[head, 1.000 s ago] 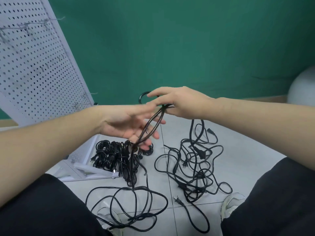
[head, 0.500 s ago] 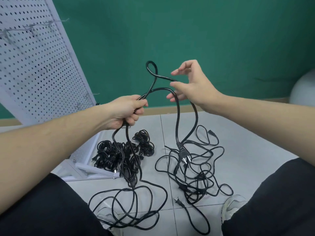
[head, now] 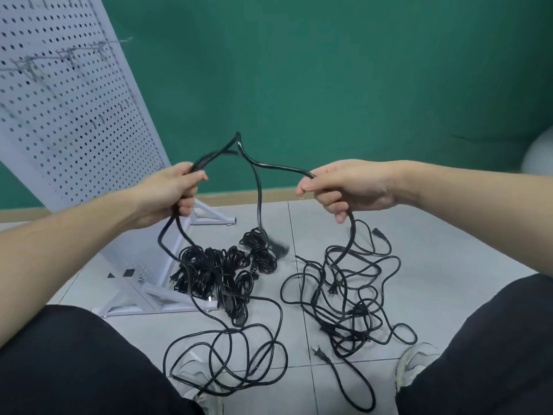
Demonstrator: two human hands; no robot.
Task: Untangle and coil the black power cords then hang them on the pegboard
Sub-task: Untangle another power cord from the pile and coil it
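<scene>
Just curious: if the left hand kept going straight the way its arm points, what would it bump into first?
Probably the right hand, since the left hand points toward it; only the held cord spans the gap. Depth is uncertain.

Grey tiled floor [head: 434,253]: bundle of coiled black cords [head: 221,271] beside pegboard stand base [head: 143,298]; loose cord loops [head: 227,351] in front; tangled cords [head: 350,298] right; white shoes [head: 416,360] at bottom.

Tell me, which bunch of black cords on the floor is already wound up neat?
The coiled black cord bundles beside the white pegboard stand's foot. They are wound into tight rings; the two other piles sprawl in loose loops.
</scene>
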